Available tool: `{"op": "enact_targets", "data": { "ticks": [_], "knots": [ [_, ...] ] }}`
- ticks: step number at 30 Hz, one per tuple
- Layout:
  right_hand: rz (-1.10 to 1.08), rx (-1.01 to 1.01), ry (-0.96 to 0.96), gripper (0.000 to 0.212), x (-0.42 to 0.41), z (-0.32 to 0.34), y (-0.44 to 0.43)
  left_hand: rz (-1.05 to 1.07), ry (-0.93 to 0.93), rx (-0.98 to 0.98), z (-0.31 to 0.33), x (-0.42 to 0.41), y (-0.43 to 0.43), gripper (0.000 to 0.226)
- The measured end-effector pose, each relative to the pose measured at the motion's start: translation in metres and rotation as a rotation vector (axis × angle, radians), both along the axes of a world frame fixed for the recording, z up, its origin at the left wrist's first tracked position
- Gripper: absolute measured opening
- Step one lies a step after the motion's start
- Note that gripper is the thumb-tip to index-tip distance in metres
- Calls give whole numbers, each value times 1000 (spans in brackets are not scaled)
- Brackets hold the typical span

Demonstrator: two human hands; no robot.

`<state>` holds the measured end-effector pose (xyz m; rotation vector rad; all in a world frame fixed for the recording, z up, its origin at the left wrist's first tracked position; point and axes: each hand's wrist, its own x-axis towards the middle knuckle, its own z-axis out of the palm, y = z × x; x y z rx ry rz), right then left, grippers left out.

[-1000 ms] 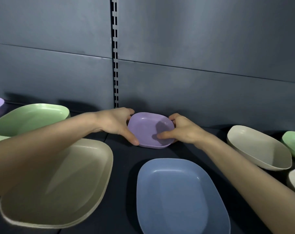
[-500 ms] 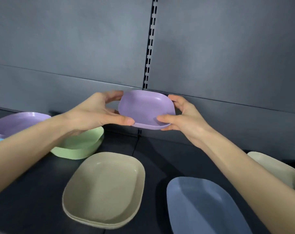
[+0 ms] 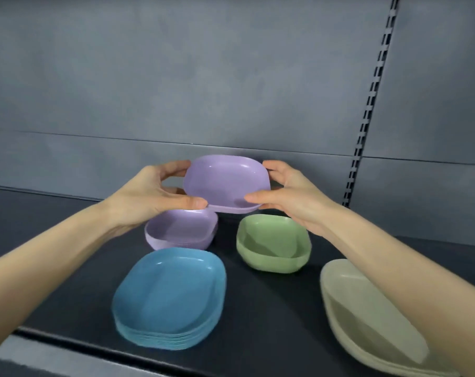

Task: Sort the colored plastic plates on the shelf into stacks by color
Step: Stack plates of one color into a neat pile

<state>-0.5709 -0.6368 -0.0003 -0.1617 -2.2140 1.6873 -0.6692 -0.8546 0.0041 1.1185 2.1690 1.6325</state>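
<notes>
Since half a second ago the view has swung left: the slotted upright point(image 3: 372, 99), then right behind the plate, now sits out at 2 o'clock, and the slate-blue plate that lay low right is out of frame. The carried purple plate point(image 3: 225, 183) was over the green and beige stacks; now it hangs just above the purple stack, offset toward 1 o'clock of it and not touching. Same two-handed hold as before. Nearest, on the dark shelf point(image 3: 258, 330), the blue stack point(image 3: 171, 297) at 6 o'clock of the held plate shows many nested rims along its front edge. The beige stack point(image 3: 367, 330) at 4 o'clock is partly behind the right forearm, with at least two rims showing. Further back, the green stack point(image 3: 271, 243) at 5 o'clock is nested deep, count unclear. The purple stack point(image 3: 180, 231) at 7 o'clock sits just behind the blue one, several thin rims showing low on its side, its left part covered by the left wrist. Above these, the left hand point(image 3: 149, 197) pinches the plate's left edge, thumb on the near rim, fingers curled round the far side. The right hand point(image 3: 293, 194) grips the right edge the same way, thumb on the near corner. The plate is roughly level, hollow side up. The grey back panel point(image 3: 176, 91) is farthest.
</notes>
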Motion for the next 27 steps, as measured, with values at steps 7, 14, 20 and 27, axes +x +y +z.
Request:
{"op": "enact_targets", "data": {
  "ticks": [7, 14, 20, 27],
  "knots": [
    [-46, 91, -128, 70, -41, -26, -44, 39, -37, -7, -36, -41, -39, 68],
    [-102, 310, -262, 52, -78, -47, -52, 39, -52, -32, -62, -74, -49, 76],
    [-145, 484, -371, 45, -95, -63, -48, 2, -35, -59, -82, -82, -45, 58],
    [-111, 542, -463, 41, -104, -64, -44, 14, -33, -67, -92, -89, -45, 53]
  ]
}}
